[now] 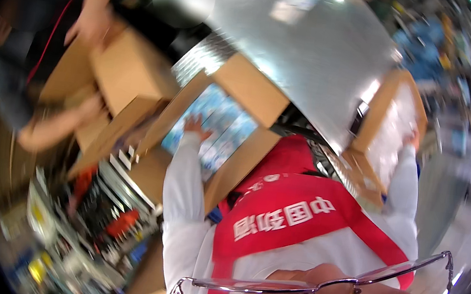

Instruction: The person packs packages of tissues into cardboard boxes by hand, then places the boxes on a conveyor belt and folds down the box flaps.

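Observation:
My left hand (196, 127) lies with spread fingers on top of the blue-and-white packs (225, 123), which fill an open cardboard carton (252, 90) in front of me. The carton's flaps are folded outward. Out to the right, my right hand (412, 137) is closed at the outer rim of a second cardboard box (375, 117), tilted on its side. Clear, crinkled plastic (393, 134) shows inside that box. Motion blur softens the fingers of the right hand.
A shiny metal table (312, 45) stretches beyond the cartons. On the left, a co-worker's hand (92, 26) touches another cardboard box (130, 69), and their other arm (61, 125) reaches in low beside it. Several red and black items (120, 224) lie at the lower left.

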The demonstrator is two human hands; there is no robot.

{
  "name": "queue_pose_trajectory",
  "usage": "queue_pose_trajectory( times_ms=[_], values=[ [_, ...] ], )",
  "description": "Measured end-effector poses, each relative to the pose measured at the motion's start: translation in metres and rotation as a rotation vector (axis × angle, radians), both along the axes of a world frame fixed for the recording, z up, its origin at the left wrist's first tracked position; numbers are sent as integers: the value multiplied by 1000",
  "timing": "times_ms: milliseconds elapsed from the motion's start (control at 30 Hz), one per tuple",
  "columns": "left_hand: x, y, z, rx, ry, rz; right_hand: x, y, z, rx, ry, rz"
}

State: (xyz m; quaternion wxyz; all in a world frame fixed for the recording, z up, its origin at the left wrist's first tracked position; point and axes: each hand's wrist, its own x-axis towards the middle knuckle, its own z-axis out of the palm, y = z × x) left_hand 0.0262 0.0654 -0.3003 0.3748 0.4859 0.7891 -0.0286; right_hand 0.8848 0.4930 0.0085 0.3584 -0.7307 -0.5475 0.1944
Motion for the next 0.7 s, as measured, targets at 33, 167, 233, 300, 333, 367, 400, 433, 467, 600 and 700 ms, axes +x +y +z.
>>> queue_pose_trajectory(
  times_ms=[33, 167, 233, 300, 333, 367, 400, 433, 467, 600, 700],
  values=[
    [2, -21, 14, 120, 20, 149, -32, -15, -39, -24, 312, -10],
    [28, -91, 6, 319, 0, 294, -95, -59, -38, 96, 736, -383],
    [35, -118, 4, 245, -16, 286, -102, -81, -14, 110, 891, -413],
    [33, -138, 0, 209, -73, 393, -117, -85, 9, 222, 1192, -341],
    [30, -141, -1, 141, -125, 472, -127, -85, 18, 202, 1298, -308],
    [29, -141, 2, 182, -133, 545, -142, -84, 25, 172, 1406, -275],
    [28, -143, 6, 223, -144, 616, -150, -85, 29, 143, 1512, -239],
    [26, -142, 8, 264, -155, 688, -160, -84, 32, 98, 1556, -129],
    [24, -141, 4, 335, -185, 714, -177, -78, 34, 2, 1635, 91],
    [12, -139, -7, 422, -249, 820, -323, -78, 45, -401, 1784, 702],
    [12, -125, 2, 407, -360, 924, -459, -113, 33, -810, 1642, 1098]
  ],
)
